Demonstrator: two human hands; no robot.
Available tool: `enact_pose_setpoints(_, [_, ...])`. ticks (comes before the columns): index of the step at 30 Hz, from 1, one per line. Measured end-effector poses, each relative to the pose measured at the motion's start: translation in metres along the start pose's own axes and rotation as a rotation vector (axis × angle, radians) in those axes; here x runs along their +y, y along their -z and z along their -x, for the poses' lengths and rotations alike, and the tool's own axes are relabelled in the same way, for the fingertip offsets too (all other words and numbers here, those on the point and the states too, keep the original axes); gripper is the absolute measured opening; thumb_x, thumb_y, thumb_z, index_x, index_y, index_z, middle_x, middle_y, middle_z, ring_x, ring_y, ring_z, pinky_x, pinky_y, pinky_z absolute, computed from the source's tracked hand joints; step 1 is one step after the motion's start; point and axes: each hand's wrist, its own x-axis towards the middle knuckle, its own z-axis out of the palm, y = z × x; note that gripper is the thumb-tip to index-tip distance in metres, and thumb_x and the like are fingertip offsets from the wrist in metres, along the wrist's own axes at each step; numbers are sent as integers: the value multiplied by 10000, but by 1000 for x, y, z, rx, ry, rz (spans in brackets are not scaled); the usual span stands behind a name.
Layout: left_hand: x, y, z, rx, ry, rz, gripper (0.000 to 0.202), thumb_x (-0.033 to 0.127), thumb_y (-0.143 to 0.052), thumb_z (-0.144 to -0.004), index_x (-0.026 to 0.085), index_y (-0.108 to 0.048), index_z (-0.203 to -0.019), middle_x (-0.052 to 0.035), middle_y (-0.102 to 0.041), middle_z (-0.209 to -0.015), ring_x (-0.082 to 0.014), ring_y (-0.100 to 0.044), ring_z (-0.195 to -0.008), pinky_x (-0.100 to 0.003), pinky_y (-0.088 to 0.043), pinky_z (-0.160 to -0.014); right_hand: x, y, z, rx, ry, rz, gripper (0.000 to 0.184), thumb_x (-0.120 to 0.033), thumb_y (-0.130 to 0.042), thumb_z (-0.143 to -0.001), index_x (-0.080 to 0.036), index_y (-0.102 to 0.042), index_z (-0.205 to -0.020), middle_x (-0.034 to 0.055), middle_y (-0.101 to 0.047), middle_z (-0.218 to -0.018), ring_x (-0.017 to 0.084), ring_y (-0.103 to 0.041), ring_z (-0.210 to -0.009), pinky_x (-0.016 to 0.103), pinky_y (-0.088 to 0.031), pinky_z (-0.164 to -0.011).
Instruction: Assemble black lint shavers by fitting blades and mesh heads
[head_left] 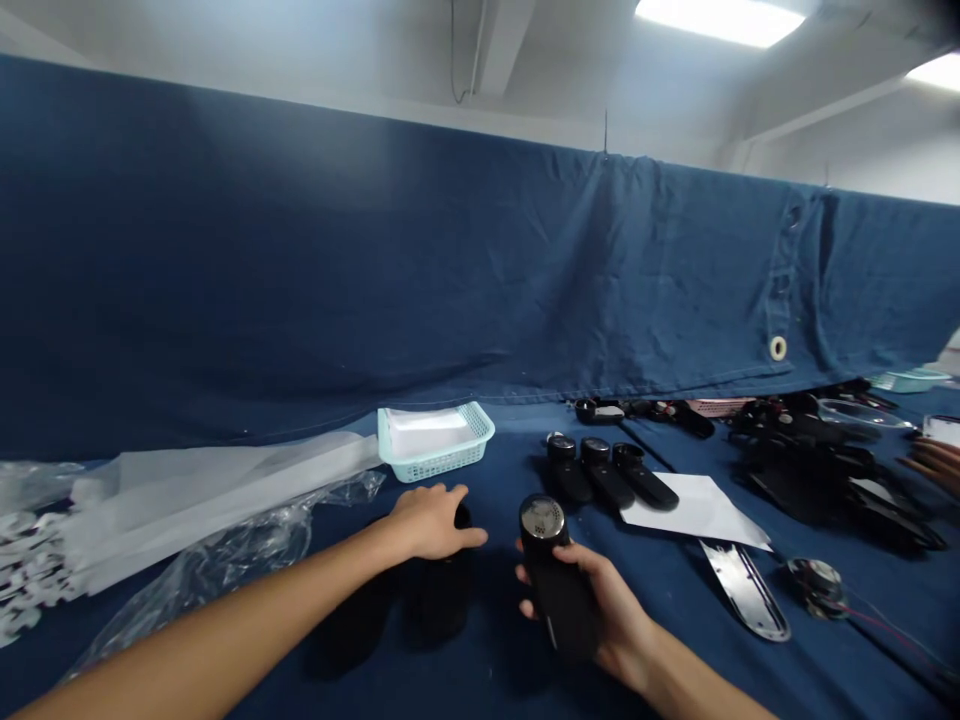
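My right hand (592,610) is closed around a black handheld shaver (559,590), held upright with its round, perforated metal head (543,517) at the top. My left hand (431,522) reaches over another black device (439,605), with thumb and forefinger apart on either side of its dark top end. Whether the other fingers touch that device is hidden. Beside it, under my left forearm, lies a further dark shape (349,625). Three similar black shavers (598,474) lie in a row beyond my right hand.
A light blue basket (439,465) holding white paper stands by the blue curtain (375,280). White sheeting (225,490) and clear plastic (217,560) lie left. At right are a white sheet (697,508), a glossy cover (746,590), a wired motor-like part (819,582) and piled black parts (810,450).
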Motion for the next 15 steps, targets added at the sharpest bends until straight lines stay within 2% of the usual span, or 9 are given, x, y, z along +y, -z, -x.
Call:
enact_pose_setpoints(2, [-1,11,7,88,0,67,764,676,-557,-741,207,-509,-1341,-202,-579,-1287,-448,-563,-1119,-573,-421,-894,0,-4,4,-23,4,-28,362,-269,-591,-813,-93,-614,-1128,147,-732,-987,250,-701,-859,362,-521,-791])
enact_pose_setpoints(3, [-1,16,13,132,-7,108,726,671,-505,-782,216,-494,-1349,-188,-550,-1328,-439,-544,-1148,-567,-407,-917,-1,-7,6,-29,9,-44,355,-283,-592,-816,-93,-626,-1114,147,-731,-998,259,-696,-894,375,-516,-816])
enact_pose_setpoints(5, [2,24,29,194,-35,205,603,633,-412,-862,233,-521,-1300,-134,-563,-1322,-366,-567,-1133,-495,-418,-941,-2,-14,11,-31,21,-96,322,-316,-590,-828,-101,-656,-1059,138,-735,-995,286,-677,-966,428,-498,-880])
enact_pose_setpoints(7, [7,23,50,203,-71,309,494,584,-374,-909,249,-561,-1220,-78,-615,-1251,-253,-645,-976,-378,-477,-878,-2,-23,17,-33,42,-149,297,-322,-587,-843,-116,-669,-1041,126,-735,-1012,308,-650,-1033,493,-462,-941])
enact_pose_setpoints(9, [11,9,72,170,-91,453,448,538,-399,-922,263,-520,-1254,-70,-602,-1256,-167,-655,-755,-312,-520,-731,1,-32,24,-52,71,-139,329,-294,-597,-849,-139,-641,-1135,122,-721,-1076,309,-640,-1051,518,-443,-959])
enact_pose_setpoints(10, [13,-2,83,140,-97,645,475,524,-479,-897,262,-483,-1293,-94,-565,-1294,-162,-639,-739,-310,-521,-697,4,-36,28,-60,93,-99,384,-283,-608,-851,-165,-600,-1216,115,-706,-1120,297,-642,-1046,503,-447,-956])
enact_pose_setpoints(13, [18,-43,110,26,-108,1163,781,556,-649,-789,289,-277,-1423,-166,-395,-1421,-207,-616,-869,-315,-520,-662,20,-47,39,-50,174,64,631,-287,-683,-828,-289,-417,-1400,82,-656,-1225,260,-644,-1044,419,-470,-916])
enact_pose_setpoints(15, [20,-69,122,-32,-154,1436,1004,596,-736,-687,322,-155,-1458,-176,-298,-1467,-258,-596,-993,-367,-518,-765,32,-53,45,-27,242,150,754,-317,-749,-781,-361,-358,-1425,59,-628,-1262,260,-625,-1085,398,-473,-910])
